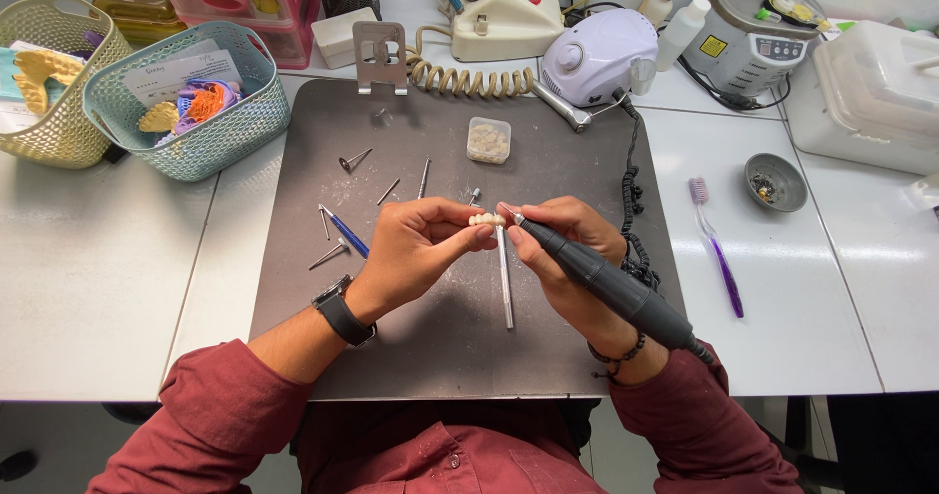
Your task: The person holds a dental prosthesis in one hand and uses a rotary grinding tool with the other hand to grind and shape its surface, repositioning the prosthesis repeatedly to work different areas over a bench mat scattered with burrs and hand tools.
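1. R hand [567,245] grips a dark rotary handpiece [606,284], tip touching the small whitish tooth piece [486,220].
2. L hand [416,245] pinches that tooth piece in its fingertips, above the dark work mat [323,161].
3. Loose burs [354,159] and a blue-handled tool [344,232] lie on the mat just left of the hands.
4. Small clear box [489,140] sits farther back, mid mat.
5. Purple toothbrush [717,249] on the table, right.
6. Teal basket [196,103] far left.

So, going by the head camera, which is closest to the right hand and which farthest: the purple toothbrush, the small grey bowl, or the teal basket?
From the right hand:
1. Purple toothbrush, just to its right.
2. Small grey bowl, farther right and back.
3. Teal basket, far left at the back.
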